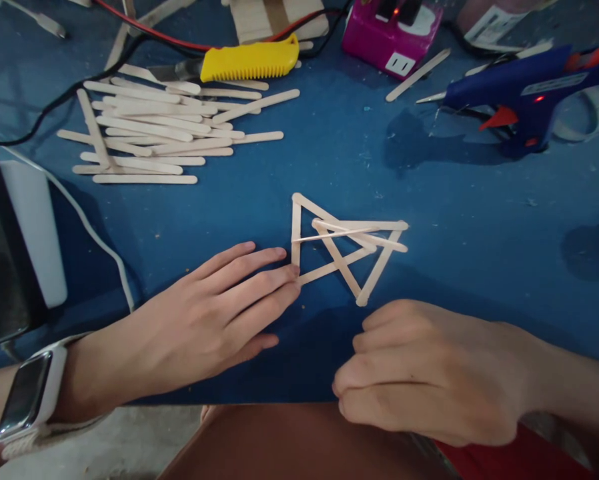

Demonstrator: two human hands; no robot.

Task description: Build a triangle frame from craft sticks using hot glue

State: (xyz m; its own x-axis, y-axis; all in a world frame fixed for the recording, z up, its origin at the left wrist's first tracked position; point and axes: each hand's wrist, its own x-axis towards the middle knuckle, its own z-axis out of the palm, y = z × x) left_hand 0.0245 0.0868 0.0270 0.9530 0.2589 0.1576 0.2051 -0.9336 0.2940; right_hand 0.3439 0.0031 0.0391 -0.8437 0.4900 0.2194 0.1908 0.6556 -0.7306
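A star-like shape of glued wooden craft sticks [347, 247] lies flat on the blue table [469, 220]. My left hand [214, 313] rests flat beside it, fingers stretched out, its fingertips touching the shape's lower left corner. My right hand [424, 370] sits just below the shape near the table's front edge, fingers curled loosely into a fist; nothing shows in it. A smartwatch [27, 397] is on my left wrist.
A pile of loose craft sticks [154, 130] lies at the back left. Behind it are a yellow-handled tool [249, 60], red and black wires [144, 33] and a magenta box [392, 30]. A blue glue gun [524, 90] stands at the back right. A white cable [94, 233] runs down the left.
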